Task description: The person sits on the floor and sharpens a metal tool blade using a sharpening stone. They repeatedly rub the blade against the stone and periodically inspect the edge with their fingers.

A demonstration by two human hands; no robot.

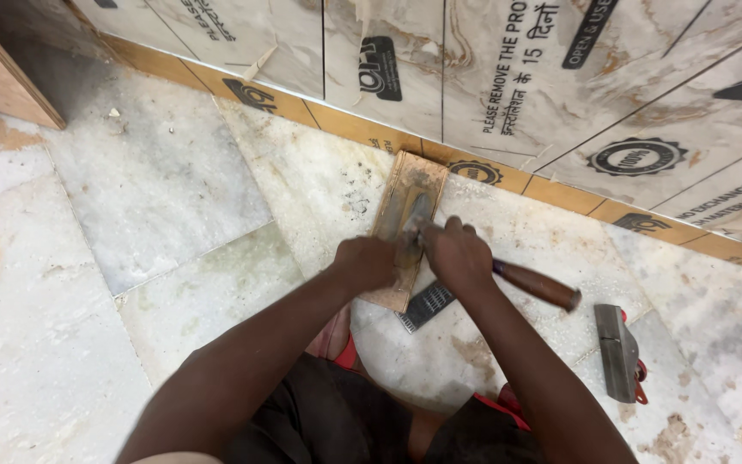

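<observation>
Wooden block (407, 225) lies on the marble floor (156, 180) against the tiled wall, and I see my left hand (365, 262) clenched on its near end. My right hand (457, 255) grips a wooden-handled chisel (532, 284), blade on the block; a metal hammer head (617, 351) lies nearby.

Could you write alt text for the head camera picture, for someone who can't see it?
Seen from above, a person's right hand grips a wooden-handled chisel with its blade on a small wooden block, which the left hand steadies on a marble floor. A metal tool with red handles lies to the right.
</observation>
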